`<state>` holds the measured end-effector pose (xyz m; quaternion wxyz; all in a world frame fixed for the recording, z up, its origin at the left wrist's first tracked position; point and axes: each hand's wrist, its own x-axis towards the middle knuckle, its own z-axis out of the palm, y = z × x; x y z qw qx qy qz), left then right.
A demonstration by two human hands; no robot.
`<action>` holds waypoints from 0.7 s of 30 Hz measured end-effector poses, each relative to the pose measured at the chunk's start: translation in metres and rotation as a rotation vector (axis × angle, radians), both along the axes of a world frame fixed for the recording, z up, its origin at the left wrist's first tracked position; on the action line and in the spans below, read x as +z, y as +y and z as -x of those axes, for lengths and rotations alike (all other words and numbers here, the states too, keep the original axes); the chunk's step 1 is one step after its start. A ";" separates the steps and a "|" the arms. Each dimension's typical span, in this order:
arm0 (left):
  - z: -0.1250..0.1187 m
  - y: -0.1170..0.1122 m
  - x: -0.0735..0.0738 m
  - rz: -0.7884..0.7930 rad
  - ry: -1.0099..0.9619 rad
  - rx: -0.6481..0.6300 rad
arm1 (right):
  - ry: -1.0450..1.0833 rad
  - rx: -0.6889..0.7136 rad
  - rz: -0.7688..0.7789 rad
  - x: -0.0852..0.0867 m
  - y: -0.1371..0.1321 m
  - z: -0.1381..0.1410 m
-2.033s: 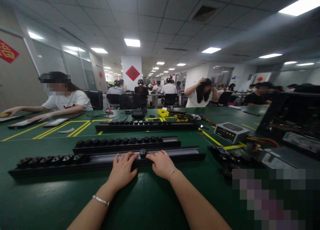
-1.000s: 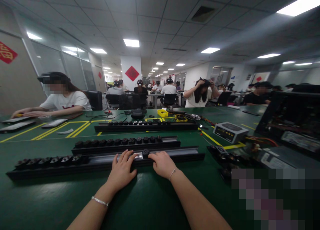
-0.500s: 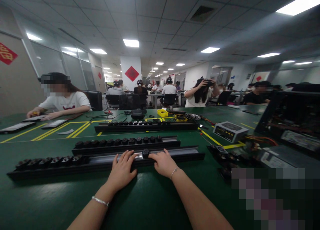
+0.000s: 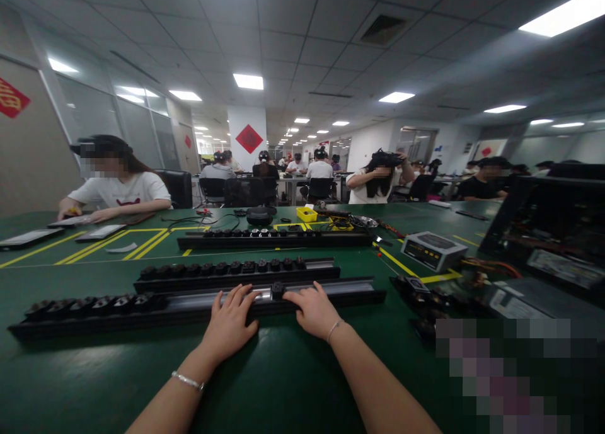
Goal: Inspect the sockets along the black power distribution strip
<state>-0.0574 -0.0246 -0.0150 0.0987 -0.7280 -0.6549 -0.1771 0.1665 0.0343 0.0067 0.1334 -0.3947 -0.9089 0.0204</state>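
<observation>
A long black power track (image 4: 198, 309) with a grey channel lies across the table in front of me. Several black socket modules (image 4: 101, 303) sit in its left end. One lone socket module (image 4: 277, 290) stands in the channel, right of the middle. My left hand (image 4: 230, 324) rests on the track with its fingers spread, left of that module. From the other side, the index finger of my right hand (image 4: 314, 311) reaches to the module and seems to touch it. Both hands are open and grip nothing. Behind lies a second track (image 4: 323, 273) with a row of modules.
Further back is a third black track (image 4: 331, 240). A power supply box (image 4: 433, 250), loose dark parts (image 4: 420, 295) and an opened computer case (image 4: 558, 226) stand at right. A yellow bin (image 4: 307, 215) is at the back. A co-worker (image 4: 125, 191) sits at left.
The lone module has shifted slightly right along the track, and my right hand has moved a little right too. My left hand has hardly moved. The view has turned slightly.
</observation>
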 end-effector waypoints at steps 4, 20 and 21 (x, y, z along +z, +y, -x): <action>0.000 0.000 0.000 0.001 0.005 0.000 | -0.009 0.001 -0.053 -0.003 -0.002 -0.002; 0.000 0.001 -0.001 0.012 0.031 0.019 | -0.004 -0.002 -0.110 -0.008 -0.001 -0.003; 0.000 0.001 -0.001 0.012 0.030 0.018 | -0.003 0.000 -0.104 -0.007 -0.001 -0.003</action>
